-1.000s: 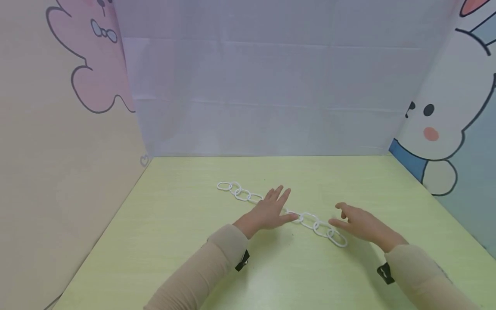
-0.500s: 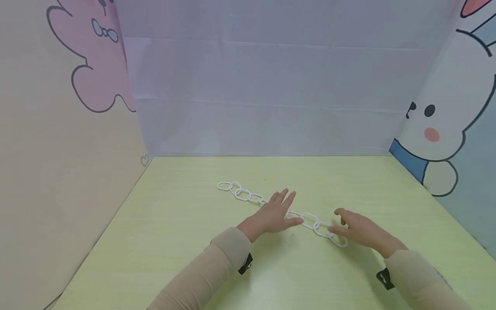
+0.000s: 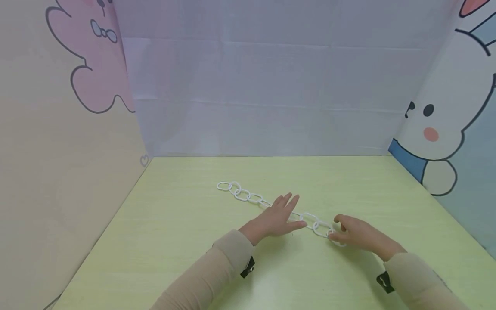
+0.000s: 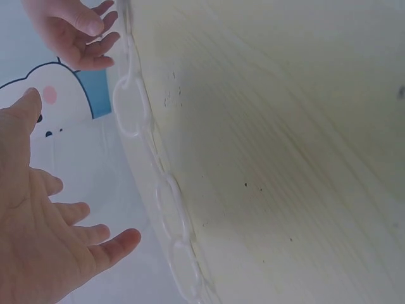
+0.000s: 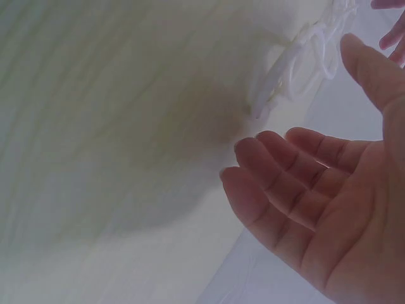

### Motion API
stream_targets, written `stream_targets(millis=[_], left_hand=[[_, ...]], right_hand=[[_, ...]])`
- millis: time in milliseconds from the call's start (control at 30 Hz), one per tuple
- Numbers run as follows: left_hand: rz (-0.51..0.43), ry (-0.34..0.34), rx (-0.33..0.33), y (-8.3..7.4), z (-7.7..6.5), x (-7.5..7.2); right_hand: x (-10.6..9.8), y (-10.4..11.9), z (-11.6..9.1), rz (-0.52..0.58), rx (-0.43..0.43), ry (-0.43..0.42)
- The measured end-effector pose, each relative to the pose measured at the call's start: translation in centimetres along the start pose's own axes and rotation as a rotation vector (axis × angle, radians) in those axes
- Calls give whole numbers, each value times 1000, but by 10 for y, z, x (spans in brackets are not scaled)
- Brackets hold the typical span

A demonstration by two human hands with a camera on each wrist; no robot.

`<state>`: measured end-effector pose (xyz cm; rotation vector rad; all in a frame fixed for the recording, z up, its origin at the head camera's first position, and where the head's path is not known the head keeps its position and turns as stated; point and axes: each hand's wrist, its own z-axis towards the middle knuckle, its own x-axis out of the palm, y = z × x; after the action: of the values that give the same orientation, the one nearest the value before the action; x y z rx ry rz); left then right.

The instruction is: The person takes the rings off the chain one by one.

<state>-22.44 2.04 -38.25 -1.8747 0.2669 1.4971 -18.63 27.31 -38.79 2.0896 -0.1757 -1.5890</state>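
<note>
A white chain (image 3: 242, 194) of several oval links lies on the pale yellow-green table, slanting from far left to near right. My left hand (image 3: 274, 218) hovers over its middle with the fingers spread, hiding some links; in the left wrist view the palm (image 4: 38, 240) shows nothing held. Above the chain's near right end is my right hand (image 3: 358, 232), its fingers loosely bent and the thumb over the last link. In the right wrist view the end link (image 5: 278, 76) lies just beyond the fingertips, apart from them.
The table (image 3: 186, 241) meets a pale cloth backdrop (image 3: 263, 94) at its far edge. Side panels carry a pink cartoon figure (image 3: 100, 73) at left and a white cartoon rabbit (image 3: 434, 107) at right. A black strap (image 3: 248, 267) shows below the left sleeve.
My left hand has moved slightly right and nearer along the chain. My right hand has come down and nearer, now overlapping the chain's end link in the head view. The chain stays put.
</note>
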Motion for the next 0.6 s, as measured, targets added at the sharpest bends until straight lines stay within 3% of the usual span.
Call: stream_targets(millis=[267,600], left_hand=[[-74,21,0,-2,-4,0],[-129,34,-12,-5,-5,7]], right_hand=[[2,-1,-1,-13,-62,-7],[7,-2,1,-70,-62,-25]])
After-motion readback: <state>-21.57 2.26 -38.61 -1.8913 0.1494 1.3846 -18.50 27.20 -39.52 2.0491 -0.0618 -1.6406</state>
